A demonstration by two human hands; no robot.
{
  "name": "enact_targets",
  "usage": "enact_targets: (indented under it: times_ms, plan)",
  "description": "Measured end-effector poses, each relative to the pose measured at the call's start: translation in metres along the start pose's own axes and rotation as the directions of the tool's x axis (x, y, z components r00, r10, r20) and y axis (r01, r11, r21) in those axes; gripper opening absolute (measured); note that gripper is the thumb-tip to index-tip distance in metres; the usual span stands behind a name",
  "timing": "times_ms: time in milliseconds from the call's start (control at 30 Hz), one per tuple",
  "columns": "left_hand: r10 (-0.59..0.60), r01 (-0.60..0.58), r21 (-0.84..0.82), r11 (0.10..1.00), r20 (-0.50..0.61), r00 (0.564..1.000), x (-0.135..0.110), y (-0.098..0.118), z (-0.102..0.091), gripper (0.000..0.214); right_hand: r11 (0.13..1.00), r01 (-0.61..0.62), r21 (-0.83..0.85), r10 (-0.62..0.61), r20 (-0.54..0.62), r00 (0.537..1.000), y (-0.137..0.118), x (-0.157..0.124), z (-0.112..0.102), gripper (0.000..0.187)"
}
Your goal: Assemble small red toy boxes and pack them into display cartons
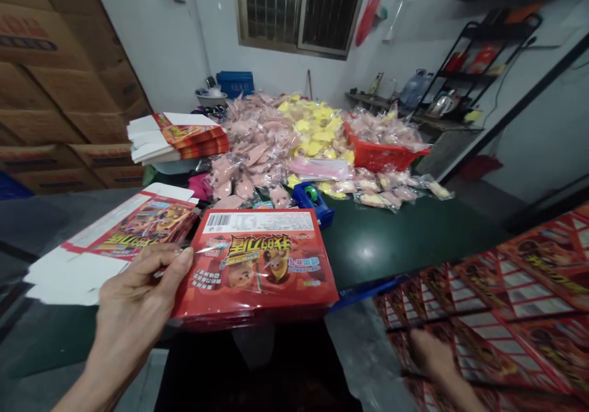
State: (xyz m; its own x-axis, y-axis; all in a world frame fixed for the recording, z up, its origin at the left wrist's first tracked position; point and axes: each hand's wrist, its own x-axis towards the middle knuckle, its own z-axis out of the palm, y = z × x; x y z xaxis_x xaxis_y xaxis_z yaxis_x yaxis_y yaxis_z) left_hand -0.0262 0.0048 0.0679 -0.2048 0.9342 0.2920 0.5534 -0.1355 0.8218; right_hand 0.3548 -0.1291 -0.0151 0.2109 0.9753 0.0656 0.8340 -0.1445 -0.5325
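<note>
My left hand (138,289) grips the left edge of a red printed box (257,264) wrapped in clear film, holding it flat over the near edge of the dark green table (396,240). My thumb lies on top of the box, with the other fingers under it. My right hand (430,353) is low at the right, down among stacked red boxes (506,314). Its fingers are blurred and partly hidden behind the stack's edges.
Flat unfolded red-and-white cartons lie at the left (115,234) and farther back (177,136). A big heap of bagged pink and yellow items (285,136) covers the far table beside a red basket (381,154). A blue tape dispenser (313,200) sits near it. Cardboard boxes (50,74) line the left wall.
</note>
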Motion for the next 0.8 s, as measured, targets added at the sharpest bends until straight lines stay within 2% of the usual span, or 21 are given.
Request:
enact_targets:
  times_ms: [67,133,200,267,367,433,500,600,667,733,767,800]
  plan:
    - [-0.005,0.005,0.023,1.0,-0.01,1.0,0.0,-0.001,0.0,0.02,1.0,-0.001,0.017,0.002,-0.066,0.998,0.012,0.023,-0.016,0.019]
    - [-0.005,0.006,0.034,0.999,-0.035,0.999,0.002,-0.003,0.0,0.021,0.997,0.045,0.063,-0.032,-0.182,0.983,0.004,0.046,-0.032,0.016]
    - [0.022,-0.021,0.023,1.0,-0.072,0.997,0.002,-0.006,0.001,0.021,0.983,0.15,0.11,-0.118,-0.256,0.959,-0.024,0.064,-0.042,0.02]
    - [0.075,-0.075,0.007,0.997,-0.097,0.992,0.002,-0.009,0.003,0.019,0.945,0.287,0.154,-0.248,-0.228,0.941,-0.063,0.079,-0.044,0.018]
    - [0.21,-0.209,0.019,0.978,-0.157,0.965,-0.001,-0.01,0.004,0.012,0.85,0.474,0.231,-0.448,-0.157,0.88,-0.12,0.098,-0.036,0.016]
    - [0.317,-0.313,0.053,0.948,-0.205,0.926,-0.004,-0.008,0.005,0.008,0.762,0.596,0.253,-0.594,-0.091,0.799,-0.146,0.112,-0.029,0.019]
    - [0.4,-0.39,0.088,0.916,-0.243,0.884,-0.006,-0.005,0.005,0.005,0.689,0.684,0.24,-0.71,0.032,0.703,-0.164,0.124,-0.024,0.022]
    - [0.439,-0.424,0.116,0.898,-0.279,0.854,-0.008,-0.002,0.006,0.003,0.637,0.749,0.184,-0.767,0.25,0.591,-0.181,0.136,-0.021,0.026]
    - [0.428,-0.411,0.119,0.904,-0.281,0.859,-0.01,0.0,0.007,0.001,0.612,0.768,0.191,-0.775,0.34,0.533,-0.188,0.14,-0.022,0.027]
    - [0.406,-0.388,0.121,0.914,-0.29,0.867,-0.011,0.001,0.006,0.003,0.603,0.747,0.282,-0.786,0.369,0.496,-0.191,0.141,-0.024,0.018]
    - [0.398,-0.379,0.122,0.917,-0.293,0.869,-0.011,0.002,0.006,0.003,0.617,0.706,0.348,-0.782,0.374,0.499,-0.192,0.142,-0.025,0.013]
    - [0.389,-0.369,0.122,0.921,-0.294,0.873,-0.011,0.002,0.006,0.003,0.645,0.643,0.413,-0.763,0.379,0.523,-0.191,0.142,-0.027,0.012]
